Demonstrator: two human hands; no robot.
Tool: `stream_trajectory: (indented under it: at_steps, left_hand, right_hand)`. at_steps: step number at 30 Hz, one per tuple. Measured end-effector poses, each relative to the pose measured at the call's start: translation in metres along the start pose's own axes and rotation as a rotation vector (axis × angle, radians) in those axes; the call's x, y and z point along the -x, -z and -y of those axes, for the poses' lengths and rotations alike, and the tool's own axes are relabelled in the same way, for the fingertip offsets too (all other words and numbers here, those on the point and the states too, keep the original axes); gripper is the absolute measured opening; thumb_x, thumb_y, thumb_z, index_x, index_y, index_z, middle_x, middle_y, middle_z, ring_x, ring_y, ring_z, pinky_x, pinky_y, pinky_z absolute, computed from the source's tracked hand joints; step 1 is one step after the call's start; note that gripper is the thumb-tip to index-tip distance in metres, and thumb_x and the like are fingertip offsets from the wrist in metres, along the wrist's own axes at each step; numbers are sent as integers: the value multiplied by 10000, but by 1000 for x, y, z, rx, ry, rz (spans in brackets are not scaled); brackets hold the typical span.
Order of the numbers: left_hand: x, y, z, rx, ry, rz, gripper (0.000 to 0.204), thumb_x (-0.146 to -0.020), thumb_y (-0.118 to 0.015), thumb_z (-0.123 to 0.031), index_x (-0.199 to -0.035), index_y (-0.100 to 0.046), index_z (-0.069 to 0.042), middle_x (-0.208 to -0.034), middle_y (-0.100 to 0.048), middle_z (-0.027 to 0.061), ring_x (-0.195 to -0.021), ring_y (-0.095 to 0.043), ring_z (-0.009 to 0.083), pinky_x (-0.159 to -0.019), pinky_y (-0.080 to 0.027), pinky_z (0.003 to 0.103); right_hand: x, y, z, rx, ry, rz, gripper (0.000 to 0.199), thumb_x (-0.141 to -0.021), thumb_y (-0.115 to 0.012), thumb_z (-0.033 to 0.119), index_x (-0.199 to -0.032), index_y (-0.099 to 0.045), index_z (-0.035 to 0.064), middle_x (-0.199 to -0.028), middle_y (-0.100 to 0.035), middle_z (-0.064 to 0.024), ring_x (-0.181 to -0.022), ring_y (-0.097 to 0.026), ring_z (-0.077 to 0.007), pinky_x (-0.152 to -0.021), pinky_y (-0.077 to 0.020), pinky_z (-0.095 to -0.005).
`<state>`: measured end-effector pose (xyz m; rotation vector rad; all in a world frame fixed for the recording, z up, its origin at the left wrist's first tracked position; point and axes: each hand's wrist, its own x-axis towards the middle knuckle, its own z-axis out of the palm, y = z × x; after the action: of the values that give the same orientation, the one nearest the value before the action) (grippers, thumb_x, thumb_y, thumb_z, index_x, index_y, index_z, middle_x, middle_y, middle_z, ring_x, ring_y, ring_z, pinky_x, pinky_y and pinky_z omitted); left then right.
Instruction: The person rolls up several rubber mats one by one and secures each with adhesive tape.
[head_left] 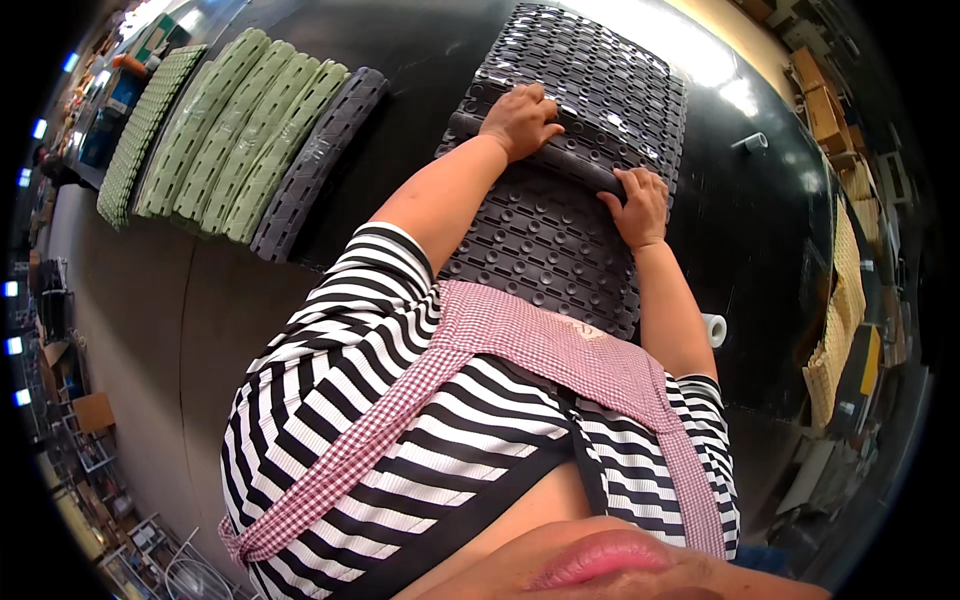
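Observation:
A dark grey mat (545, 235) with suction cups and slots lies on the black table in front of me, its near end close to my apron. Across its middle runs a raised, rolled or folded ridge (580, 168). My left hand (520, 120) grips the ridge's left part, fingers curled over the far side. Lower down, my right hand (642, 205) is closed on its right end, thumb on the near side. Beyond the ridge, more dark grey matting (580, 70) stretches to the table's far side, shining under the light. Whether it is one piece or several stacked, I cannot tell.
To the left lie several green rolled mats (215, 140) in clear film, a dark grey roll (318, 165) and a flatter green mat stack (145, 140). White rolls (714, 330) sit right of me. Pale yellow mats (840, 310) line the table's right edge (800, 380).

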<state>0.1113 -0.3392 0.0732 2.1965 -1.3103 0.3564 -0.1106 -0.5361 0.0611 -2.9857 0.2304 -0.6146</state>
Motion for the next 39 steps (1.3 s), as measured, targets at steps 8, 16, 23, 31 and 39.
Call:
stream_trajectory:
  at_steps: [8,16,23,31,39]
  left_hand:
    - [38,13,-4,-133,-150,73,457,-915,-717,-433,-1257,-662,-136,-1140,-676,32,-1177,-599,240,-1042,-384,438]
    - [49,50,-31,-128,-160,300,513,-879,-753,-313,-1326,-600,-112,-1173,-638,75,-1146,-577,290,-993,-398,450]
    - [182,79,-82,-29,-103,448,613,-763,-847,-277,-1307,-629,-97,-1295,-559,107,-1161,-535,311,-987,-396,472]
    - [114,79,-66,-34,-247,458,575,-916,-730,-381,-1453,-588,-233,-1591,-398,116,-1474,-341,364,-1230,-218,542]
    - [34,34,-21,-74,-305,173,367,-923,-732,-332,-1261,-706,-191,-1398,-618,78,-1347,-522,330,-1146,-364,508]
  right_hand:
    - [-18,-19,-8,-84,-77,-41,379,-920,-725,344,-1213,-691,106,-1113,-699,-117,-1105,-629,-350,-954,-478,-467]
    - [-15,52,11,-306,-278,245,444,-986,-655,377,-1301,-578,74,-1080,-710,-248,-1046,-655,-455,-912,-501,-538]
    - [127,71,86,-413,-237,277,295,-900,-767,301,-997,-610,71,-1042,-673,-142,-1020,-629,-356,-876,-506,-447]
    - [94,47,67,-140,-192,-17,231,-894,-743,295,-964,-684,82,-1134,-656,-101,-1097,-611,-317,-956,-459,-443]
    - [64,30,113,-77,-38,68,686,-890,-737,495,-1488,-541,222,-1464,-516,-194,-1445,-412,-383,-1184,-246,-646]
